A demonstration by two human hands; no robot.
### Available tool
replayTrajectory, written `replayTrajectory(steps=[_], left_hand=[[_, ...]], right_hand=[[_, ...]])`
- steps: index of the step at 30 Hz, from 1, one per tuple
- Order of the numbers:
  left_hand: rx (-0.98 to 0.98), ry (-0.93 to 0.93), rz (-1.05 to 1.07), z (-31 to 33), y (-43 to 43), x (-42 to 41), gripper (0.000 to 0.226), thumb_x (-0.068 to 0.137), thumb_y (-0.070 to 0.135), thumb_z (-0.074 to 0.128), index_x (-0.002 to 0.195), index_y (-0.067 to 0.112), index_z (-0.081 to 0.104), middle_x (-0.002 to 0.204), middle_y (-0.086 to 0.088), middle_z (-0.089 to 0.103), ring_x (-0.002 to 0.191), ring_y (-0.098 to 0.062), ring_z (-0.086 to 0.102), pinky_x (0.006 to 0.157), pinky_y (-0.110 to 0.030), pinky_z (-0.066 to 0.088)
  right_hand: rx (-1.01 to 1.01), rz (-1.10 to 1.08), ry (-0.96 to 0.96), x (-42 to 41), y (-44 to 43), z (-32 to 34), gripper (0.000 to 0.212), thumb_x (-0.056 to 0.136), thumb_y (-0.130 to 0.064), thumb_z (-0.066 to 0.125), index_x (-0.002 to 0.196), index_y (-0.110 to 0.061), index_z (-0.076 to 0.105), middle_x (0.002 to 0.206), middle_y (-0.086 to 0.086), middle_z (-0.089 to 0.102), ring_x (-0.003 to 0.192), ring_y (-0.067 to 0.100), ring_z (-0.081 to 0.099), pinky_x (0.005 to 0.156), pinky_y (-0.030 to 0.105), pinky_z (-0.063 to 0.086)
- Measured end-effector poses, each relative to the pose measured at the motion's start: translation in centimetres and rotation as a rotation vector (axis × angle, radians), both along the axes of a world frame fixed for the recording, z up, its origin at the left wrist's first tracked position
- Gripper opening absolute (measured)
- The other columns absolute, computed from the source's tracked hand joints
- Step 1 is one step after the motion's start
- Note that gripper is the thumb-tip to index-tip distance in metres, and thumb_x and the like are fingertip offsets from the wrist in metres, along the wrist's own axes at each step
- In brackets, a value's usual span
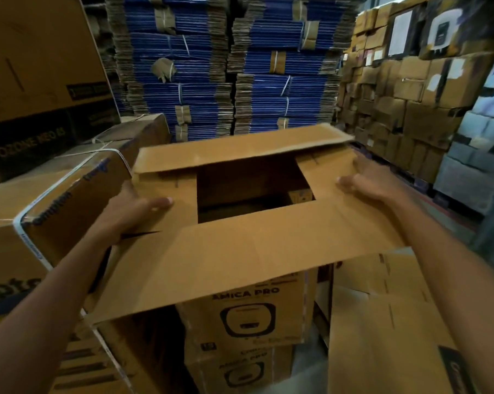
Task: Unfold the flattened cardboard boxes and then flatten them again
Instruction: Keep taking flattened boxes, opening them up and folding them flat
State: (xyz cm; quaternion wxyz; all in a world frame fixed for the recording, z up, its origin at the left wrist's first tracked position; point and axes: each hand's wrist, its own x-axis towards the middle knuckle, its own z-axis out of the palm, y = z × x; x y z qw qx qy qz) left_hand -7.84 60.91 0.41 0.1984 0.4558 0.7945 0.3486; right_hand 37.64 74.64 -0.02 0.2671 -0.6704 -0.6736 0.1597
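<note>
Head cam: opened box (pixel 254 243) is mid-frame and seems to sit on the AMICA PRO stack (pixel 248 317). Right hand (pixel 365 180) lies flat on the right flap, holding nothing. Left hand (pixel 132 209): thumb across the left flap, fingers hidden past the edge, so grip unclear. Risk: an uneven push skews the box off the stack. Strapped bundle (pixel 55 200) crowds the left wall, loose flat cardboard (pixel 382 336) lies right, blue bundles (pixel 211 66) stand behind.

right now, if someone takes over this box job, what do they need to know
The left hand rests on the left flap of the box, thumb on top; grip unclear. The right hand presses flat fingers on the right flap.
The box stands unfolded, top open. AMICA PRO cartons show below it; a flat box lies lower right.
Done: unfolded. Left: flatten it again.
</note>
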Motion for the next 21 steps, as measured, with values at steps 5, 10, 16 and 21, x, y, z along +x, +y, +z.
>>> replayTrajectory(steps=[5, 10, 16, 21], left_hand=[[-0.072, 0.12, 0.029, -2.6, 0.3, -0.6, 0.104, 0.081, 0.063, 0.074, 0.159, 0.029, 0.014, 0.145, -0.02, 0.051, 0.125, -0.041, 0.055, 0.106, -0.053, 0.046], [-0.126, 0.197, 0.013, -3.8, 0.7, -1.6, 0.099, 0.083, 0.068, 0.069, 0.158, 0.035, 0.014, 0.143, -0.019, 0.048, 0.122, -0.038, 0.055, 0.103, -0.052, 0.048], [-0.2, 0.504, -0.006, -2.7, 2.4, -0.8, 0.08, 0.09, 0.071, 0.054, 0.156, 0.031, 0.031, 0.16, -0.02, 0.026, 0.145, -0.043, 0.031, 0.115, -0.064, 0.031], [-0.189, 0.631, -0.016, -1.6, 4.2, -0.7, 0.074, 0.095, 0.07, 0.045, 0.148, 0.018, 0.042, 0.154, -0.022, 0.039, 0.14, -0.043, 0.038, 0.114, -0.064, 0.031]], right_hand=[[0.141, 0.008, -0.388, -3.0, 0.9, -1.3, 0.046, 0.097, -0.049, 0.052, 0.135, -0.023, 0.056, 0.142, 0.015, 0.051, 0.133, 0.036, 0.044, 0.109, 0.055, 0.033], [0.308, 0.365, -0.396, -8.0, -2.1, -1.7, 0.045, 0.102, -0.056, 0.04, 0.115, -0.027, 0.072, 0.113, 0.002, 0.07, 0.11, 0.022, 0.058, 0.103, 0.047, 0.039], [0.305, 0.44, -0.456, -11.4, -4.4, -3.2, 0.079, 0.094, -0.075, 0.009, 0.082, -0.028, 0.071, 0.072, -0.006, 0.063, 0.074, 0.013, 0.06, 0.088, 0.039, 0.047], [0.378, 0.382, -0.471, -11.0, -4.1, -4.0, 0.079, 0.091, -0.078, 0.006, 0.071, -0.028, 0.063, 0.068, -0.006, 0.059, 0.075, 0.016, 0.057, 0.076, 0.034, 0.039]])
